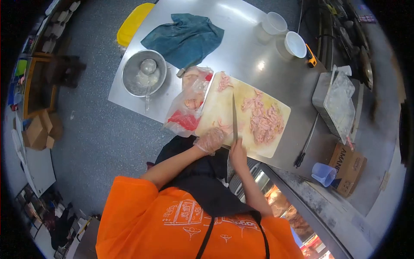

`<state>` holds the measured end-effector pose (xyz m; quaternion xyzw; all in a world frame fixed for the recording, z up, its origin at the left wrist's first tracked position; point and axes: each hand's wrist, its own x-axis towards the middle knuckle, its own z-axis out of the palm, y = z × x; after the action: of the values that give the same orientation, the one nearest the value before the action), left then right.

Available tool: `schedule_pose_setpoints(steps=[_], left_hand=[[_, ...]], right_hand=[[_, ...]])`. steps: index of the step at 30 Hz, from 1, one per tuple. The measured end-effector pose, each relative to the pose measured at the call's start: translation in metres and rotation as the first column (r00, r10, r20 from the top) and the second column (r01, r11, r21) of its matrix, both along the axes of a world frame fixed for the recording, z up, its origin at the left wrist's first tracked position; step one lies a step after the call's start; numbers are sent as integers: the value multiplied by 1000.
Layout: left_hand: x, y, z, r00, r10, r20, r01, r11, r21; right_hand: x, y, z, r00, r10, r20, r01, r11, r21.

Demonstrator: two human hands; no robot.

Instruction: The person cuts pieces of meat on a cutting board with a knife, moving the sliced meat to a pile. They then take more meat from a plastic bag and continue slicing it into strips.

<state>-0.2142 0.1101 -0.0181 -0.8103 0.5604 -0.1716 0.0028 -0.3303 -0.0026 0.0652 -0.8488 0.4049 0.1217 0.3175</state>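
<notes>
My right hand (238, 155) is wrapped round the handle of a long knife (235, 116), whose narrow blade points away from me across a white cutting board (209, 105). My left hand (211, 140), in a clear plastic glove, is at the board's near left edge, its fingers curled against pale pink raw meat (222, 126). To the right of the blade lies a heap of cut meat strips (266, 121). A smaller bunch of strips (224, 82) is at the far left corner. Beside the board, a clear plastic bag (187, 105) with red print holds more meat.
On the steel table (246, 47) are a metal bowl (129, 80) with a ladle (148, 67), a blue-green cloth (185, 39), two white tubs (295, 44) and an orange-black tool (311, 56). Right stand a metal container (323, 93), a plastic jug (323, 174) and a cardboard box (348, 168).
</notes>
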Motion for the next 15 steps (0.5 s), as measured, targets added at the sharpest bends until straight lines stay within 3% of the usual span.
schedule_pose_setpoints(steps=[1,2,4,6,8,12,15], left_hand=[[2,2,5,987,-40,-159,42,999,9],[0,6,7,944,-84,-318,92,996,12],[-11,7,2,926,-72,-370,51,996,-67],[-1,4,9,923,-55,-381,-10,986,-166],[8,11,31,790,-6,-613,-7,1000,-18],[29,23,43,703,-82,-707,117,993,2],[37,23,47,595,37,-803,60,994,91]], right_hand=[[40,-15,-5,998,-23,-55,24,1000,20],[75,-32,-21,998,58,17,-58,998,-33],[80,-37,-26,989,137,61,-131,988,-87],[91,-34,-12,998,31,49,-29,998,-59],[49,-11,-3,999,-13,38,12,1000,4],[-22,26,4,999,-32,1,32,999,-16],[-19,29,3,997,-73,35,74,997,-27]])
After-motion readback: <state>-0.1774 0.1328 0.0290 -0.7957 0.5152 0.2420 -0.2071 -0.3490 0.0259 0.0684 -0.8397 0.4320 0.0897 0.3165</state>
